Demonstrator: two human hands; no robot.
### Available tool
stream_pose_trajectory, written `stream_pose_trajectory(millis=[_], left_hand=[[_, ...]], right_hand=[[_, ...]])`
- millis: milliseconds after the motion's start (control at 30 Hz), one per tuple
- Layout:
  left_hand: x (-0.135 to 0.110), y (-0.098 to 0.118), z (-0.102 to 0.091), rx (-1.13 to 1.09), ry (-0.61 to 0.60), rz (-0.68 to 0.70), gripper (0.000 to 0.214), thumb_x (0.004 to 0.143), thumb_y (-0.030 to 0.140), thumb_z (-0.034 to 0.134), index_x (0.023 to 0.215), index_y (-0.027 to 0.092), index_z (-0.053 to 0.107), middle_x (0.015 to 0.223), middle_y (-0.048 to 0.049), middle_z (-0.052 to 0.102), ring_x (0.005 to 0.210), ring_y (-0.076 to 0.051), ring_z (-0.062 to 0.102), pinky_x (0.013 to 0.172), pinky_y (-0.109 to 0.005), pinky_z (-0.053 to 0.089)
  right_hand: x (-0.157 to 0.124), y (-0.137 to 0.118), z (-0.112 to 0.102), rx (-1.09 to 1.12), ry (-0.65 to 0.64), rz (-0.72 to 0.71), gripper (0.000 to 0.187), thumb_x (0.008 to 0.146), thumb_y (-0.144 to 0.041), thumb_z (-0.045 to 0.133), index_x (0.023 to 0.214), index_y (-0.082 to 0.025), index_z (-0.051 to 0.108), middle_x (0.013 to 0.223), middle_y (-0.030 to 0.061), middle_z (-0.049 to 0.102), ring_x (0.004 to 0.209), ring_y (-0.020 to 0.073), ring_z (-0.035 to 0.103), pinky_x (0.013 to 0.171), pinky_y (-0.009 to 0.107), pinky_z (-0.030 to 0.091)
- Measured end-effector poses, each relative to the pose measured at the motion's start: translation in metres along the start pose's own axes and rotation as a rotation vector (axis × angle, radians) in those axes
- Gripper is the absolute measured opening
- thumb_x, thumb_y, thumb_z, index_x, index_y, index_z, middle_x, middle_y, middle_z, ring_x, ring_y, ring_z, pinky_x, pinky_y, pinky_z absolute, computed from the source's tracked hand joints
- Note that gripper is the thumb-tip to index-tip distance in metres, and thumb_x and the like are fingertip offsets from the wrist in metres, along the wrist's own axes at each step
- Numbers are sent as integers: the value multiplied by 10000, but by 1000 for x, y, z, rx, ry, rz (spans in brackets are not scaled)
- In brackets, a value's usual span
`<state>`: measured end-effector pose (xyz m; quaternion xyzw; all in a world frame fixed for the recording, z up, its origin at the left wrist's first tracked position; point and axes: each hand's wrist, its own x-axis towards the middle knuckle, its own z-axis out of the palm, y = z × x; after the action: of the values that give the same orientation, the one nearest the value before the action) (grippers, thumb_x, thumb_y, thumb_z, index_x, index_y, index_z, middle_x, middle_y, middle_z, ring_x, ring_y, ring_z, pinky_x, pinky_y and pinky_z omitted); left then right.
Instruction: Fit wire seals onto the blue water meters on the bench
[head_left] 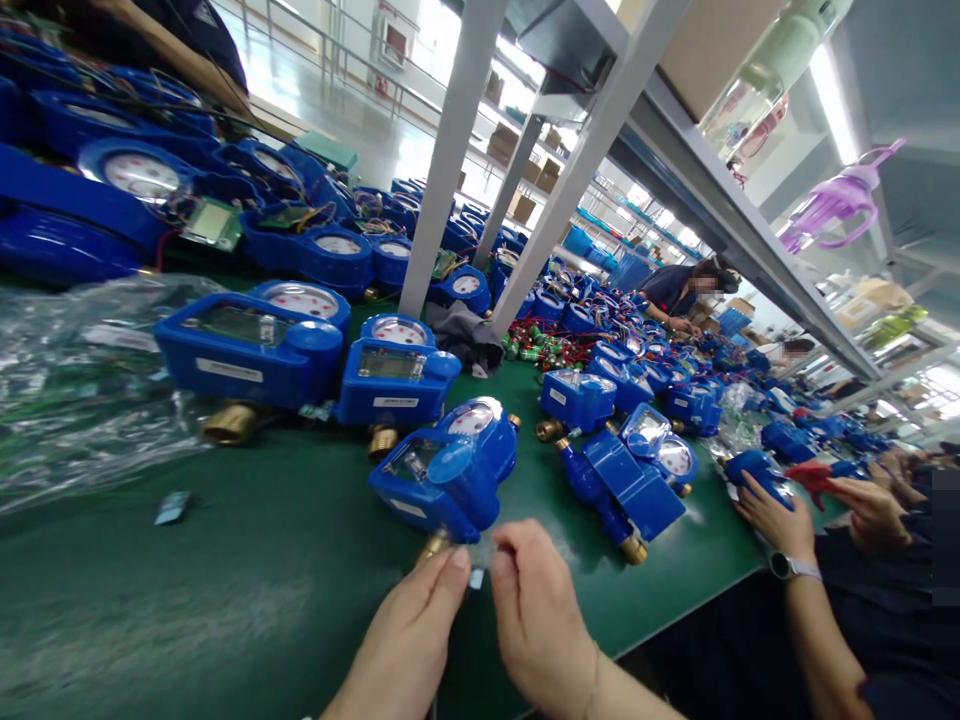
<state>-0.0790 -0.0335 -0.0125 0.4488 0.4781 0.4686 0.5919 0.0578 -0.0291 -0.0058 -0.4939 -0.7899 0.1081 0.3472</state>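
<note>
Low in the head view, a blue water meter (442, 475) with a white dial, a display window and a brass end rests tilted on the green table. My left hand (412, 625) is just in front of it, thumb and fingers pressed together beside the brass end. To its right, my right hand (544, 615) has its fingers curled into a pinch. A small pale tag (477, 578) shows between the two hands, near a faint see-through piece. What each pinch holds is hidden. Two more blue meters (394, 385) stand behind, their brass ends facing me.
Crumpled clear plastic (90, 370) covers the left of the green table (247, 560). Many blue meters (330, 250) crowd the back. Grey shelf posts (457, 150) rise from the table. At right, a co-worker's hand (776, 520) touches a meter; another holds red cloth (814, 480).
</note>
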Motion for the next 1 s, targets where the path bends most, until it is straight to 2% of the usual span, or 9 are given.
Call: stream_pose_trajectory(millis=[100,200,300,467,567,733,867,933,1000], left_hand=[[-1,-1,-1,8,27,-10,353,827,471,473,900,155,611,888,-52,659,904,-210,586,986,-336,391],[-2,-5,-2,88,87,4,366,819,502,474,859,162,602,839,-43,648,908,-220,581,956,-330,420],[-5,-11,-3,236,73,42,378,848,506,414,910,173,582,1024,-64,615,1012,-219,527,985,-318,385],[-4,-20,-9,518,-37,134,384,900,472,317,830,202,580,959,-46,609,979,-207,542,958,-315,402],[-3,-19,-22,619,-47,127,404,900,492,319,910,212,610,1041,-46,610,1056,-209,530,996,-314,383],[-6,-14,-35,671,-127,107,417,908,504,325,1016,216,605,1085,-39,600,1035,-185,540,972,-302,398],[-7,-23,-31,610,-78,170,421,912,506,324,1008,206,603,1077,-40,606,1014,-176,543,961,-275,402],[-6,-28,-30,581,-52,206,409,908,505,342,1017,205,598,1111,-40,599,1023,-172,540,968,-255,396],[-5,-30,-30,569,-51,258,378,905,488,372,1035,209,590,1144,-34,588,1053,-169,529,991,-238,377]], right_hand=[[20,11,-3,-116,41,-133,421,928,-177,339,1347,-203,367,1351,89,418,1241,206,371,1018,393,360],[38,19,1,-166,-90,-186,482,938,-202,333,1416,-207,272,1477,42,264,1363,186,211,1119,404,262],[42,19,4,-184,-147,-155,484,944,-247,339,1420,-220,261,1471,14,280,1365,170,223,1137,431,230],[37,14,3,-188,-167,-99,486,945,-247,329,1422,-257,239,1456,-19,303,1364,154,234,1133,463,223],[37,12,2,-181,-165,-82,486,946,-250,329,1421,-275,233,1448,-22,318,1359,161,250,1127,493,214],[32,8,9,-184,-44,-104,481,940,-225,355,1413,-236,270,1419,39,381,1321,203,321,1097,500,264],[21,7,9,-232,240,-263,367,881,-161,492,1235,-253,525,1167,95,543,1051,215,504,883,388,446],[20,5,3,-303,208,-400,298,854,-128,521,1108,-264,598,1004,65,559,896,184,511,774,340,444],[23,0,-6,-396,72,-510,253,860,-139,509,1070,-245,602,922,44,555,815,171,489,713,332,418]])
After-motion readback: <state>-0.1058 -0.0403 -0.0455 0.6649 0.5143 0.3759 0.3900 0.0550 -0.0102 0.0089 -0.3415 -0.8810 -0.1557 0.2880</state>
